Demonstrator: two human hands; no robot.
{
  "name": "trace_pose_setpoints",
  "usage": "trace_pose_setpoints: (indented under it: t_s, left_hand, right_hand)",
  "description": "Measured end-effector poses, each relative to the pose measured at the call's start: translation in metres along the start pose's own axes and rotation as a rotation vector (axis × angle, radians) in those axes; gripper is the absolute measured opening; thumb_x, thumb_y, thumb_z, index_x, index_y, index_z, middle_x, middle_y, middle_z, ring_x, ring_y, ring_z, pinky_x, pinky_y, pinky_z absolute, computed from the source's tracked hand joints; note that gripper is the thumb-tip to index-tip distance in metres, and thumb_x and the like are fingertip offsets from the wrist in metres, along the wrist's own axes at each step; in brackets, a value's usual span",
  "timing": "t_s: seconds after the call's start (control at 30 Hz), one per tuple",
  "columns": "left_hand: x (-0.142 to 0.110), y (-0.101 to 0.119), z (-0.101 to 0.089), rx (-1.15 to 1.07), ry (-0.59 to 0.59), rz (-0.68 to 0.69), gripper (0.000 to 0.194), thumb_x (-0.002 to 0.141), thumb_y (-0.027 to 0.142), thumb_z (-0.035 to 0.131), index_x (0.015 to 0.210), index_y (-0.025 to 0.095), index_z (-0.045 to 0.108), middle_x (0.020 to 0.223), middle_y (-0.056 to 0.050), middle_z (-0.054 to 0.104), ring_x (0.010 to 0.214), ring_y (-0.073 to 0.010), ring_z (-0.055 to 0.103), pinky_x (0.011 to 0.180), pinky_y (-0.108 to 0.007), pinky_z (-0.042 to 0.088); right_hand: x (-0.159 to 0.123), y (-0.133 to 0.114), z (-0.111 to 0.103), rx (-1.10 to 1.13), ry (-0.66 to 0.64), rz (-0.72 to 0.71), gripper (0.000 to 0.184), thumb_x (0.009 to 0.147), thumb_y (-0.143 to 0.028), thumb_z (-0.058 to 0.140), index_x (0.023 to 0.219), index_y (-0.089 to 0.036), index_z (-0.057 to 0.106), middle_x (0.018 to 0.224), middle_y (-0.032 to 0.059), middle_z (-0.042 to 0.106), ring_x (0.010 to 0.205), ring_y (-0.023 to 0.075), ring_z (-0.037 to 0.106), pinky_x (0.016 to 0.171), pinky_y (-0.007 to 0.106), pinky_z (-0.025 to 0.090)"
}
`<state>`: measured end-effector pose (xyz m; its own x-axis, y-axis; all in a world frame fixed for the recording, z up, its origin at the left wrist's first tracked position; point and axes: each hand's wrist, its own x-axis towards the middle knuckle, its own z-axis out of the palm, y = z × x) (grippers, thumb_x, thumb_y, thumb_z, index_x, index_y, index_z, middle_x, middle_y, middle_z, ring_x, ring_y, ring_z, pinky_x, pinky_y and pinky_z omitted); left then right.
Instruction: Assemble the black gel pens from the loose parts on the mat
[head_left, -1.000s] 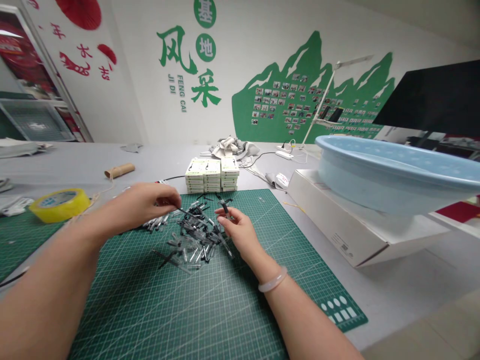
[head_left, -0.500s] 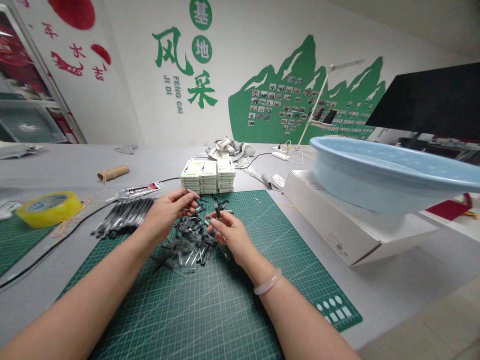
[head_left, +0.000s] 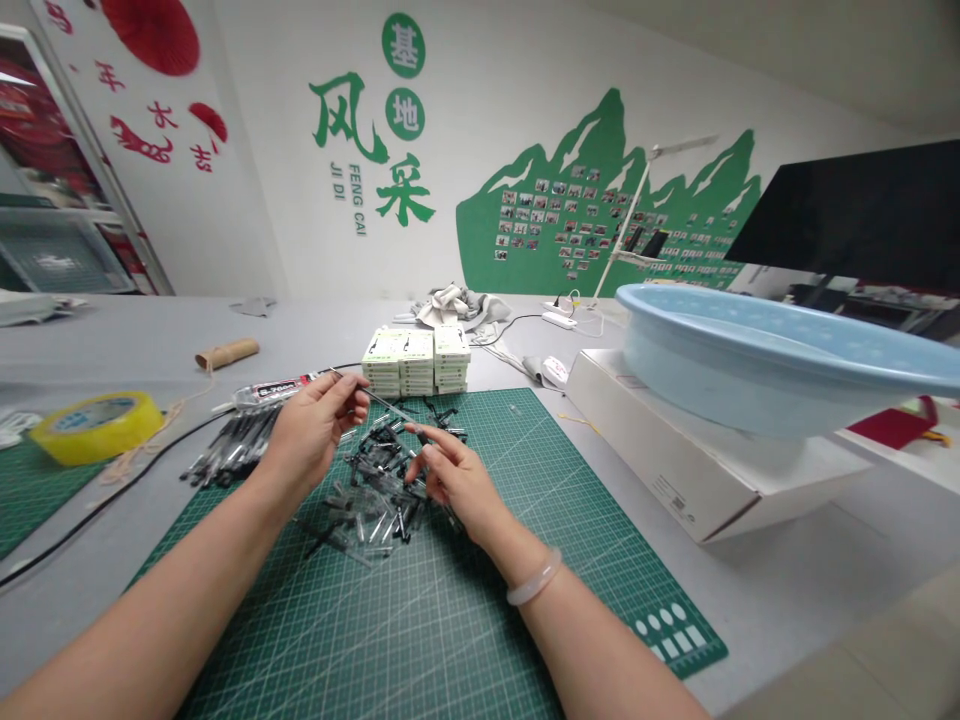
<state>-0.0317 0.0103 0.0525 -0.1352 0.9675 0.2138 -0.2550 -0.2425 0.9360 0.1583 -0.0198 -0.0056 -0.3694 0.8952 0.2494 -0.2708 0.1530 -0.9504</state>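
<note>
My left hand (head_left: 316,418) is closed in a pinch on a thin, dark-and-clear pen refill (head_left: 386,403), which slants down to the right towards my other hand. The fingers of my right hand (head_left: 459,482) are closed around a small black pen part (head_left: 422,437) at the refill's lower end; whether the two are joined cannot be made out. Beneath both hands lies a loose pile of clear and black pen parts (head_left: 379,480) on the green cutting mat (head_left: 390,630). A row of pens (head_left: 234,447) with clear barrels rests left of the pile, partly behind my left wrist.
Small white boxes (head_left: 416,360) stand stacked behind the pile. A glue tube (head_left: 262,392), yellow tape roll (head_left: 97,425) and brown tube (head_left: 227,353) lie leftward. At right, a blue basin (head_left: 697,370) sits on a white carton (head_left: 675,480). A black cable (head_left: 112,505) crosses the left.
My left hand has moved left and slightly down, away from my right hand, and the thin refill now spans the gap between them. My right hand stays nearly in place.
</note>
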Motion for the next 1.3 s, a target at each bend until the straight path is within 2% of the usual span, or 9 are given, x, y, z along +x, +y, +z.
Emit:
trace_pose_setpoints:
  t_s: [0.47,0.63,0.73,0.8,1.0,1.07,1.13,1.23,1.3]
  left_hand:
    - [0.000,0.007,-0.004,0.174,-0.100,0.063,0.027,0.078,0.042,0.065,0.083,0.015,0.064,0.068,0.000,0.059,0.062,-0.0105,0.053,0.059,-0.021,0.043]
    - [-0.009,0.007,-0.001,0.411,-0.297,0.073,0.025,0.081,0.041,0.062,0.086,0.017,0.067,0.068,0.000,0.060,0.064,-0.0125,0.054,0.060,-0.023,0.042]
    - [-0.017,0.008,0.006,0.534,-0.447,0.005,0.030,0.081,0.042,0.061,0.100,0.019,0.067,0.076,-0.002,0.065,0.070,-0.0155,0.057,0.065,-0.025,0.043]
    - [-0.017,0.009,0.007,0.562,-0.485,-0.028,0.036,0.082,0.044,0.058,0.107,0.020,0.065,0.081,-0.003,0.067,0.072,-0.0162,0.057,0.065,-0.027,0.044]
    - [0.000,0.018,-0.017,0.897,-0.547,-0.057,0.026,0.073,0.042,0.062,0.084,0.020,0.068,0.074,-0.002,0.065,0.066,-0.0159,0.057,0.061,-0.026,0.045]
    - [0.005,0.020,-0.033,1.024,-0.581,-0.155,0.018,0.065,0.037,0.067,0.073,0.021,0.068,0.068,-0.002,0.066,0.062,-0.0169,0.059,0.054,-0.024,0.045]
    - [0.005,0.019,-0.049,1.073,-0.551,-0.358,0.014,0.053,0.029,0.072,0.063,0.021,0.066,0.061,-0.002,0.064,0.054,-0.0190,0.060,0.045,-0.025,0.044]
    - [0.000,0.015,-0.065,1.027,-0.396,-0.680,0.027,0.034,0.014,0.075,0.057,0.021,0.063,0.050,-0.004,0.061,0.042,-0.0275,0.060,0.033,-0.031,0.042]
    - [-0.005,0.009,-0.068,0.954,-0.316,-0.770,0.039,0.027,0.004,0.073,0.059,0.022,0.062,0.043,-0.004,0.057,0.037,-0.0348,0.058,0.028,-0.038,0.040]
  right_hand:
    - [0.001,0.000,0.000,0.023,-0.024,0.067,0.038,0.086,-0.039,0.055,0.119,-0.020,0.062,0.066,-0.0005,0.062,0.039,0.0039,0.029,0.039,0.020,0.023]
    - [0.000,0.003,0.002,0.040,-0.075,0.082,0.037,0.086,-0.041,0.057,0.115,-0.020,0.064,0.065,-0.0003,0.062,0.040,0.0045,0.031,0.040,0.020,0.022]
    - [-0.001,0.003,0.003,0.080,-0.074,0.087,0.036,0.084,-0.043,0.058,0.112,-0.020,0.065,0.064,-0.0003,0.061,0.040,0.0049,0.032,0.040,0.020,0.022]
    - [-0.001,0.002,0.003,0.100,-0.058,0.091,0.036,0.084,-0.045,0.059,0.109,-0.019,0.065,0.064,0.0000,0.061,0.041,0.0046,0.031,0.040,0.021,0.021]
    - [0.000,0.000,-0.001,0.129,0.067,0.070,0.037,0.084,-0.047,0.057,0.107,-0.018,0.064,0.065,0.0002,0.059,0.041,0.0045,0.035,0.040,0.020,0.016]
    - [0.001,0.001,-0.003,0.153,0.125,0.056,0.037,0.084,-0.047,0.057,0.105,-0.018,0.064,0.064,-0.0003,0.058,0.042,0.0047,0.036,0.040,0.019,0.016]
    - [0.002,0.002,-0.005,0.166,0.180,0.043,0.036,0.083,-0.047,0.057,0.102,-0.017,0.064,0.063,-0.0010,0.056,0.042,0.0049,0.036,0.040,0.019,0.017]
    - [0.003,0.000,-0.007,0.162,0.234,0.041,0.035,0.082,-0.048,0.058,0.099,-0.017,0.064,0.062,-0.0017,0.055,0.043,0.0054,0.036,0.040,0.019,0.017]
    - [0.003,0.000,-0.008,0.158,0.244,0.046,0.035,0.082,-0.048,0.058,0.098,-0.017,0.063,0.062,-0.0017,0.055,0.044,0.0056,0.036,0.040,0.019,0.017]
